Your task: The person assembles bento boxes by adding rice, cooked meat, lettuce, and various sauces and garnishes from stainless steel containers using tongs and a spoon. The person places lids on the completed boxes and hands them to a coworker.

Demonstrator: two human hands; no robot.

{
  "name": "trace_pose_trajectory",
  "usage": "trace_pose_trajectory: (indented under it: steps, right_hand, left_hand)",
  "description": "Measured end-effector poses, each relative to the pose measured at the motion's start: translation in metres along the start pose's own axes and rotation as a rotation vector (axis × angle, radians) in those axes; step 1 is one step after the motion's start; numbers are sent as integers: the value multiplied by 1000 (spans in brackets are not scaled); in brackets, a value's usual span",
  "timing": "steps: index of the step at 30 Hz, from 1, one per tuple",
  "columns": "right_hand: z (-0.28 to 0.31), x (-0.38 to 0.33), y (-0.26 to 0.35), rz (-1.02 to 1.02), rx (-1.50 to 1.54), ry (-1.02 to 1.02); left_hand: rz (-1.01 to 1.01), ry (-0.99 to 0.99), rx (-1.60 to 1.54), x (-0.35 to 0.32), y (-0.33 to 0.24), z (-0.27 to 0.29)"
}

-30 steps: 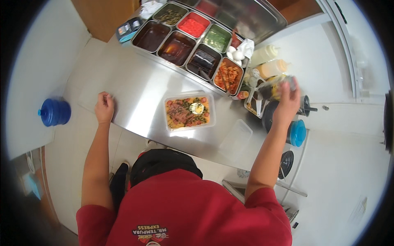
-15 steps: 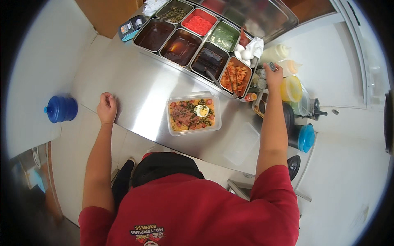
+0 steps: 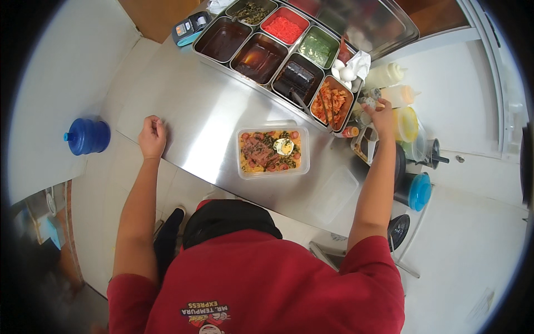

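My right hand (image 3: 380, 119) is at the right end of the counter, thumb and fingers around the top of a small shaker jar (image 3: 368, 103) among other small jars. My left hand (image 3: 152, 137) hovers by the counter's left front edge, fingers curled in with nothing visible in them. Between my arms sits a clear rectangular plastic container (image 3: 272, 175) of food, topped with chopped meat (image 3: 260, 151), sausage slices, dark green bits and a halved boiled egg (image 3: 283, 146). A clear flat lid (image 3: 335, 192) lies to its right.
Behind the container, a steel rack holds pans of dark sauces (image 3: 223, 39), red shreds (image 3: 283, 29), green sauce (image 3: 319, 47) and kimchi (image 3: 332, 103). Squeeze bottles (image 3: 385, 75), a yellow-lidded tub (image 3: 406, 124) and a blue-lidded container (image 3: 419, 191) crowd the right side.
My right hand has lowered the shaker jar it held up among the small jars. My left hand has shifted slightly forward. The whole view has moved a little.
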State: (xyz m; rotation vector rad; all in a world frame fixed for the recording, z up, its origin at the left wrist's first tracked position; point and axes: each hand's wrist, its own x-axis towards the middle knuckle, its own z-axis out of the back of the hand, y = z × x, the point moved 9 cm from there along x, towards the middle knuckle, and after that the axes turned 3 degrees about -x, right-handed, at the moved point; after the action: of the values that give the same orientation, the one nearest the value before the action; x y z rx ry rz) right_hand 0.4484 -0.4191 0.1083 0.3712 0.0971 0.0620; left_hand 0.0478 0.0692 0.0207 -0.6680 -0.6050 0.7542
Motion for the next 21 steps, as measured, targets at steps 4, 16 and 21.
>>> trace_pose_trajectory:
  steps: [4, 16, 21]
  right_hand:
    - [2, 8, 1, -6, -164, 7]
    - [73, -49, 31, 346, 490, -422]
    - [116, -100, 48, 379, 1344, -442]
  left_hand:
    - [33, 36, 41, 0, 0, -2]
    - [26, 20, 27, -1, 2, 0]
    - [31, 2, -3, -1, 2, 1]
